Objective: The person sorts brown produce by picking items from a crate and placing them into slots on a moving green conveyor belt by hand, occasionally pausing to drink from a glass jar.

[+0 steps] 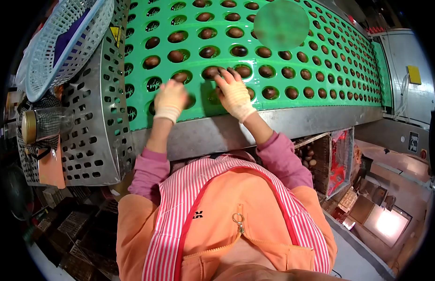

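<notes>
A green sheet (199, 111) with rows of oval cups carries many brown eggs (207, 33), one to a cup. My left hand (172, 99), in a pale glove, hovers over the front-left rows, close below an egg (182, 76). Its fingers point away from me and are smeared by motion. My right hand (235, 95), also gloved, reaches over the second row with fingers stretched and somewhat apart. Its fingertips lie between two seated eggs, at the edge of the left egg (210, 72); whether they press on it is hard to see.
Along the front runs a metal rail (203, 136). A perforated metal panel (86, 140) stands left, with a light blue basket (39, 61) and a gold-lidded jar (29, 126). Below right, a crate (323, 161) holds more eggs. A round blurred patch covers part of the sheet.
</notes>
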The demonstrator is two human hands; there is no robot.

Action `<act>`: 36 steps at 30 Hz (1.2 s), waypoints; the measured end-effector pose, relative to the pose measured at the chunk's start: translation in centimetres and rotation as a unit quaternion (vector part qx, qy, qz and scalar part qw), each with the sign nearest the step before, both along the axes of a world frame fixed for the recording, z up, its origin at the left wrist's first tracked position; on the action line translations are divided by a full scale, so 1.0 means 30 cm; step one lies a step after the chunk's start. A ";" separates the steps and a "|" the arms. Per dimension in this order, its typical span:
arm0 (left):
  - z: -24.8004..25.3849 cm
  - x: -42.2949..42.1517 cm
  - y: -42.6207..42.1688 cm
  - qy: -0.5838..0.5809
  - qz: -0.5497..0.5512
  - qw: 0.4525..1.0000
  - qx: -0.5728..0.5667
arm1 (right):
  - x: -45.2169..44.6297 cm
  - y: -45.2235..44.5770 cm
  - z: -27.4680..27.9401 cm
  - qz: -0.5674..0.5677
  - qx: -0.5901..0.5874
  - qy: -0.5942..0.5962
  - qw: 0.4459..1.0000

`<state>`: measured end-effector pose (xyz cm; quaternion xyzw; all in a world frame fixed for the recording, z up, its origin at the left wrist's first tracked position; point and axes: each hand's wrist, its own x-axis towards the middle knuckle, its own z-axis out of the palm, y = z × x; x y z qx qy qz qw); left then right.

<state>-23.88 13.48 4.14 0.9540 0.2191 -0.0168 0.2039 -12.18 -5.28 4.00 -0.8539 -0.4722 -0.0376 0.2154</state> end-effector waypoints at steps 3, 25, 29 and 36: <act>0.015 0.134 0.098 -0.135 0.004 0.989 0.059 | -0.065 -0.124 0.051 -0.035 0.014 0.029 0.999; 0.030 0.334 -0.299 -0.240 -0.103 0.962 0.080 | -0.710 -1.707 -0.181 -0.696 -0.029 0.260 0.669; 0.147 0.344 -0.971 -0.168 -0.359 0.896 -0.197 | -0.594 -1.710 -0.274 -0.571 -0.090 0.338 0.742; -0.074 0.257 -1.747 0.246 -0.594 0.766 0.009 | -0.485 -1.674 -0.325 -0.510 -0.179 0.435 0.721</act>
